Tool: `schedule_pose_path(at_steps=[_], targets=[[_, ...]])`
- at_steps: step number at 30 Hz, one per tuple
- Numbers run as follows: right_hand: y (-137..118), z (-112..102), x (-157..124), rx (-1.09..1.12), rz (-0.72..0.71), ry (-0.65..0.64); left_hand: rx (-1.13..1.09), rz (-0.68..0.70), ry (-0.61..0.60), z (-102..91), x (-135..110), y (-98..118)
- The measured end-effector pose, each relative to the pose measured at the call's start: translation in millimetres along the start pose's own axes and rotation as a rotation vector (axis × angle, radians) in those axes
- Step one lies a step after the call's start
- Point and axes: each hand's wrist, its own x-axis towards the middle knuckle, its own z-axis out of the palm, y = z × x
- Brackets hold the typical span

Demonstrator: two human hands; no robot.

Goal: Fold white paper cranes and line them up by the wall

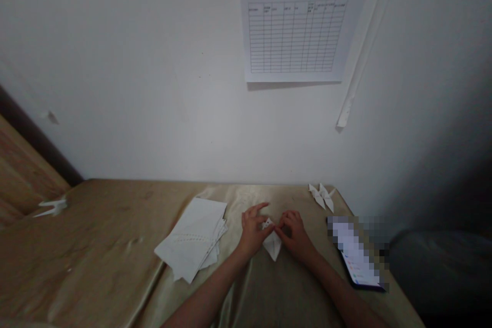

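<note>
Folded white paper (274,248) lies over the table (103,236), its upper part pinched by my left fingers (253,211) and right fingers (291,214); from afar I judge it light, crisp, easily creased; I'd hold the folded edges.

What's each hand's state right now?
Left hand: thumb on the folded paper, one finger raised; grip can't be told.
Right hand: closed, pinching the folded paper.

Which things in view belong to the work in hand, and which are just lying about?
Likely the job:
- small folded paper, held by left hand and right hand
- paper stack
- folded pieces

Probably just lying about:
- phone
- wall chart (hanging)
- white piece, far left
</note>
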Motion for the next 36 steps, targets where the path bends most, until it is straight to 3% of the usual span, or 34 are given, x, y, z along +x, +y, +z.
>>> schedule_pose_path(at_steps=[27,36], targets=[[-1.8,-1.0,-1.1,0.010,0.012,-0.054,-0.139,-0.087,0.135,-0.6,2.5,-6.5],[2.6,-3.1,2.8,0.015,0.047,-0.024,-0.154,-0.038,0.139,-3.1,1.1,-7.1]])
